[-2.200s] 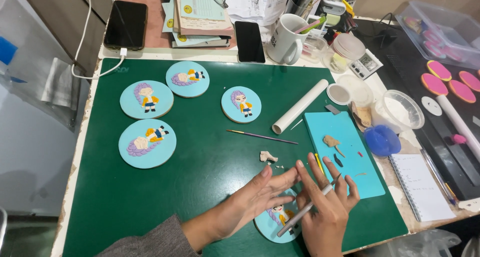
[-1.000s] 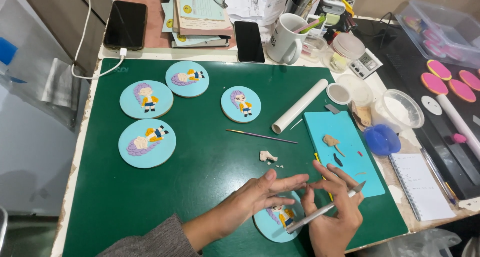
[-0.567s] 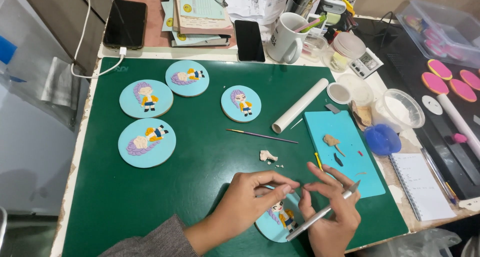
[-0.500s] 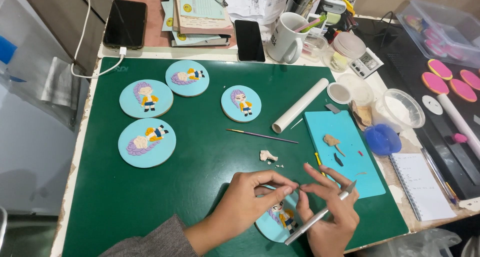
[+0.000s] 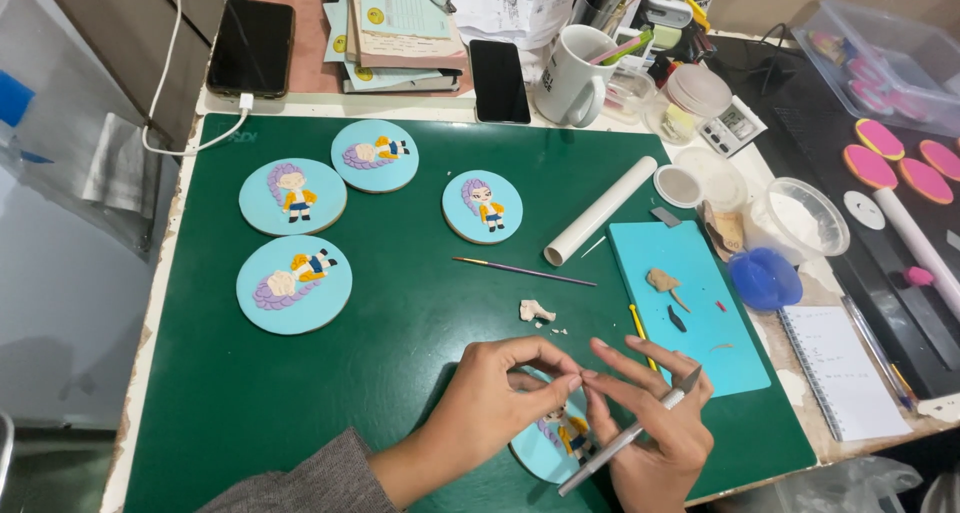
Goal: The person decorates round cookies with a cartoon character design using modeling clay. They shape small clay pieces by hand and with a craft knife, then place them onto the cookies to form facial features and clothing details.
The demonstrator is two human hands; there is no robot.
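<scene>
My left hand [image 5: 495, 398] and my right hand [image 5: 650, 423] meet fingertip to fingertip above a round light-blue disc [image 5: 545, 443] decorated with a small figure. The fingertips pinch something too tiny to make out. A thin silver modelling tool [image 5: 630, 435] lies gripped across my right hand's fingers, pointing down-left. The disc rests on the green cutting mat [image 5: 400, 303] near its front edge, mostly hidden by both hands. A lump of beige clay [image 5: 535, 312] lies on the mat just beyond my hands.
Several finished blue discs [image 5: 293, 195] lie at the mat's far left. A fine paintbrush [image 5: 520, 271], a white rolling pin [image 5: 600, 210] and a light-blue work board [image 5: 690, 303] with clay scraps sit to the right. Phones, a mug [image 5: 572, 76], bowls and a notebook [image 5: 845, 371] crowd the table edges.
My left hand lifted off the disc and curled in, its fingertips now meeting my right hand's. The tool in my right hand tilted to point lower-left.
</scene>
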